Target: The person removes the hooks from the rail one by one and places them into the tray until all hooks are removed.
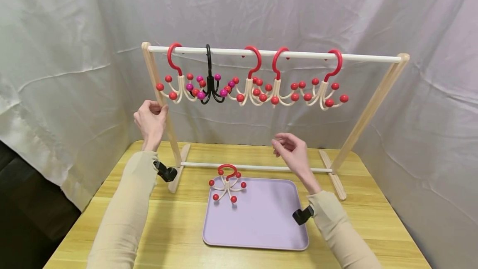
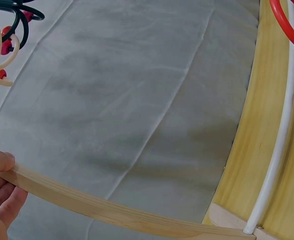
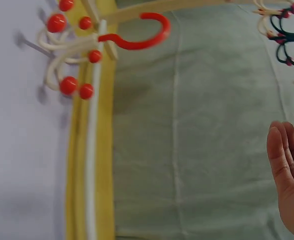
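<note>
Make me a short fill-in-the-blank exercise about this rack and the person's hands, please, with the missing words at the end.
1. From the white upper bar hang ____ hangers.
2. Among these, just one has a ____ hook.
3. On the tray, another hanger has a ____ hook.
4. The person's ____ hand grips a wooden post of the rack.

Missing words: five; black; red; left.
</note>
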Demonstrator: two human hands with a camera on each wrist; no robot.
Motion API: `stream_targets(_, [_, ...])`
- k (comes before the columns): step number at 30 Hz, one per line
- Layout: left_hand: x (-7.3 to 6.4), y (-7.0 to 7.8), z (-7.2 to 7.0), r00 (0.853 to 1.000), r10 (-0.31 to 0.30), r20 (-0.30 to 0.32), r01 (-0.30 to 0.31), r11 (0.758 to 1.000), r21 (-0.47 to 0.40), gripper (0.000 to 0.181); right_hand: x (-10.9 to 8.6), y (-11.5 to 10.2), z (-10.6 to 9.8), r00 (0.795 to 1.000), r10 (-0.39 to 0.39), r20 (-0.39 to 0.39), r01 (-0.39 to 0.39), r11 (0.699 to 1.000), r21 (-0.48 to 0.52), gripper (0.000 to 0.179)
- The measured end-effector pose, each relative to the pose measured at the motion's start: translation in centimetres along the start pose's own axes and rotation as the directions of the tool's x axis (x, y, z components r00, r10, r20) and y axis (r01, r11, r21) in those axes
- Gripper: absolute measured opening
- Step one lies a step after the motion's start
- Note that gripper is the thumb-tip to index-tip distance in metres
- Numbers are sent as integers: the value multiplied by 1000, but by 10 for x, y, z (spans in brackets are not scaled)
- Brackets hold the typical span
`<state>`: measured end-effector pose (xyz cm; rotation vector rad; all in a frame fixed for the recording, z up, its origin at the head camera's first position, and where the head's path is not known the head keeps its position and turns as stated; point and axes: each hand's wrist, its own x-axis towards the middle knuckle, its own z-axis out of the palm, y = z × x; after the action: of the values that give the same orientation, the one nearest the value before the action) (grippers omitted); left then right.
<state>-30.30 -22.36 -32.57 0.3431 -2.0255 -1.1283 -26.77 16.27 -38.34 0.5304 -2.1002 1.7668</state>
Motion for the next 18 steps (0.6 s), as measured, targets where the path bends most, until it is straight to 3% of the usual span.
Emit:
stream_targets(5, [0, 0, 0, 1000, 5, -3, -5, 1000, 3, 24, 10, -11, -15, 997, -69, -36, 69, 998, -12, 18])
stream_targets(18, [-1, 1, -2, 1000, 0, 13, 0, 1000, -1, 24, 26, -52, -39, 984, -144, -106, 137, 988, -73, 19])
